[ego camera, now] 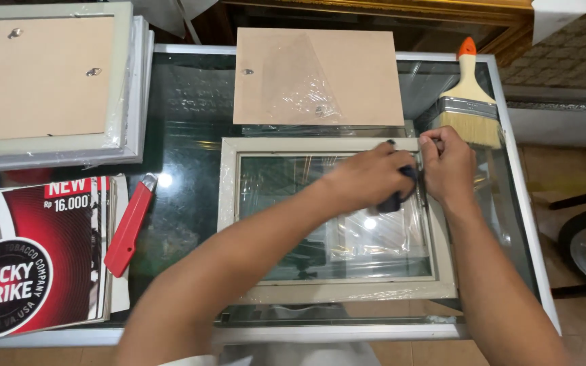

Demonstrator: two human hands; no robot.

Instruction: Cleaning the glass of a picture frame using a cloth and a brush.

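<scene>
Both your hands work at the top right corner of the pale rectangular picture frame [337, 220] lying flat on the glass table [184, 156]: your left hand [367, 177] grips a dark cloth [396, 196], your right hand [447, 166] pinches the frame edge. You seem mid-wipe on the glass; next, I judge, steady pressure. Beyond lie a brown backing board [317, 76] and a wide bristle brush [469, 95].

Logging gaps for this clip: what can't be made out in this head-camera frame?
- Dark object in the left hand: mostly covered by the fingers, kind unclear.
- Right hand fingertips at the pale wooden picture frame: grip blurred.
- Red-and-black printed poster: cut off by the left edge.
</scene>
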